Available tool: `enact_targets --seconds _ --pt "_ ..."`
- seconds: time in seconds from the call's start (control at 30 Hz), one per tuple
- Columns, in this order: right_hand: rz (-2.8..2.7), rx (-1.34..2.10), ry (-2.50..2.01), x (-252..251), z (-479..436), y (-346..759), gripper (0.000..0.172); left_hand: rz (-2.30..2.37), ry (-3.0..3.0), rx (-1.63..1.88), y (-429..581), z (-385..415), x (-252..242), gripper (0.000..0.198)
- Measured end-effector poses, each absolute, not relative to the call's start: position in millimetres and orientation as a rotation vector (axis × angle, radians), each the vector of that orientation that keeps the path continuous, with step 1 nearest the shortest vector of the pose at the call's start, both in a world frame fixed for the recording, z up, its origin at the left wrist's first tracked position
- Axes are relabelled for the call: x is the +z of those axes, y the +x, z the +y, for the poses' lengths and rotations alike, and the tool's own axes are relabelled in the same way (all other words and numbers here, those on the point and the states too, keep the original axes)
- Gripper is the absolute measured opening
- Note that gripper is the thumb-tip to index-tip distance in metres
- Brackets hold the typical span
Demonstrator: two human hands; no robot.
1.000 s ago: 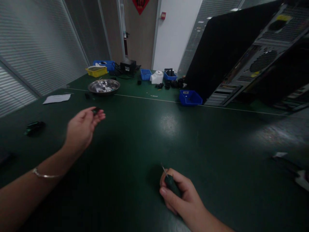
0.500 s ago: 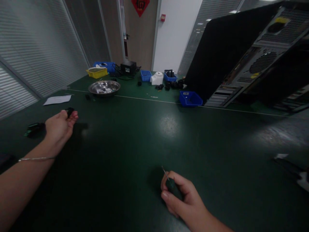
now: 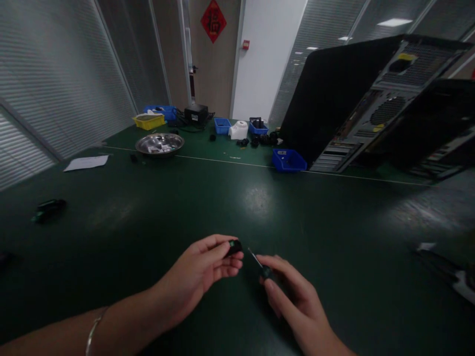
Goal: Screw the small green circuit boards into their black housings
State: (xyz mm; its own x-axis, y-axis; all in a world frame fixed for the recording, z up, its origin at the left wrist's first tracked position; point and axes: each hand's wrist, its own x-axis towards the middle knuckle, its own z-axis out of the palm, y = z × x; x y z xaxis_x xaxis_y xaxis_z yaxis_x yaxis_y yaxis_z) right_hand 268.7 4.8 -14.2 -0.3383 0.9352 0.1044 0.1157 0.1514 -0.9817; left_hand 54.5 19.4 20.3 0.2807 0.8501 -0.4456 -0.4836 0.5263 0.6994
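Between the thumb and fingers of my left hand [image 3: 208, 262] is a small black part [image 3: 234, 247] with a bit of green on it; its exact kind is too small to tell. Just to the right, my right hand [image 3: 293, 291] is closed around the dark green handle of a screwdriver [image 3: 265, 271]. The screwdriver's thin metal shaft points up and left toward the black part, with a small gap between them. Both hands are above the green tabletop [image 3: 178, 207]. Off to the left lies a black and green object [image 3: 49, 209].
A metal bowl [image 3: 159, 144] holding small pieces and a sheet of paper [image 3: 86, 162] are at the back left. A blue bin [image 3: 289, 160] stands beside a large black computer case [image 3: 334, 94]. A dark tool [image 3: 441, 264], perhaps pliers, lies at the right edge.
My left hand has come from the far left to the front middle, carrying the small black part. My right hand still grips the screwdriver, slightly further right. The view has tilted up a little.
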Motion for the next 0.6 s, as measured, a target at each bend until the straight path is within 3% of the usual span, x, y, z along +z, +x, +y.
enact_targets --seconds 0.2,0.47,0.6 --pt "-1.803 1.152 -0.991 -8.6 6.5 266.9 0.036 0.798 0.723 0.894 50.3 20.7 -5.3 0.012" --pt "-1.934 1.035 -0.99 -7.0 9.9 275.5 0.038 0.877 0.948 0.813 47.4 20.5 -9.2 0.027" --pt "-1.97 1.096 -0.974 -6.2 7.6 274.4 0.038 0.95 1.093 0.782 47.1 17.6 -3.8 0.017"
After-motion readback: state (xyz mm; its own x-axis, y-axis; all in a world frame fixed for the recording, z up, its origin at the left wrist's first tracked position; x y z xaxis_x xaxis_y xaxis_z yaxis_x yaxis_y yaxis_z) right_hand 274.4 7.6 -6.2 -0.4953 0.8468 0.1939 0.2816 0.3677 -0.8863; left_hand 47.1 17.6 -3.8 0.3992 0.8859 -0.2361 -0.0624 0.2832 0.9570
